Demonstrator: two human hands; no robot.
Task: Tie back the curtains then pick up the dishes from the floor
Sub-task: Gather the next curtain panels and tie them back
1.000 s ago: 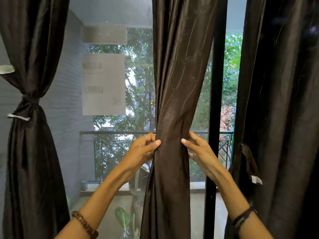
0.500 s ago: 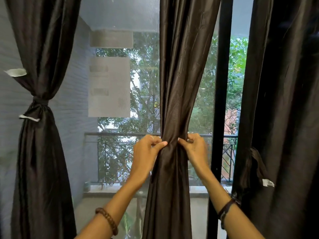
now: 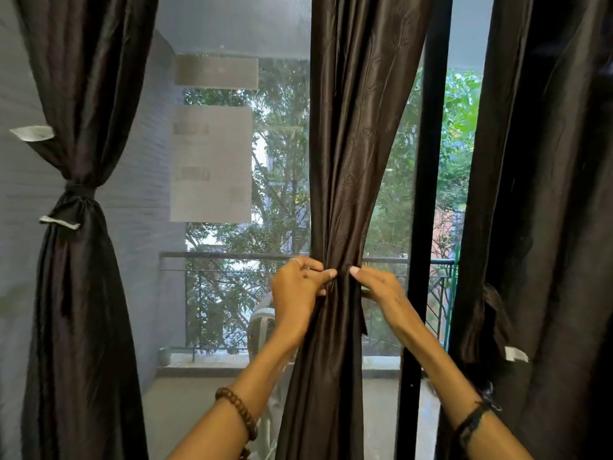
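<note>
- Balcony railing (image 3: pixel 232 257) and trees show through the window behind the middle curtain (image 3: pixel 348 161)
- Left hand (image 3: pixel 295 290) grip: fingers curled, pinching the gathered middle curtain at its narrowest point
- Right hand (image 3: pixel 381 287) grip: pinching the same gather from the opposite side
- Left of the middle curtain: tied curtain (image 3: pixel 79 260)
- Right of it: black frame post (image 3: pixel 428 194)

The single head view looks straight ahead at a window, close to the middle curtain (image 3: pixel 345 161), with both forearms reaching in from the bottom edge and the balcony railing (image 3: pixel 232 257) beyond.
</note>
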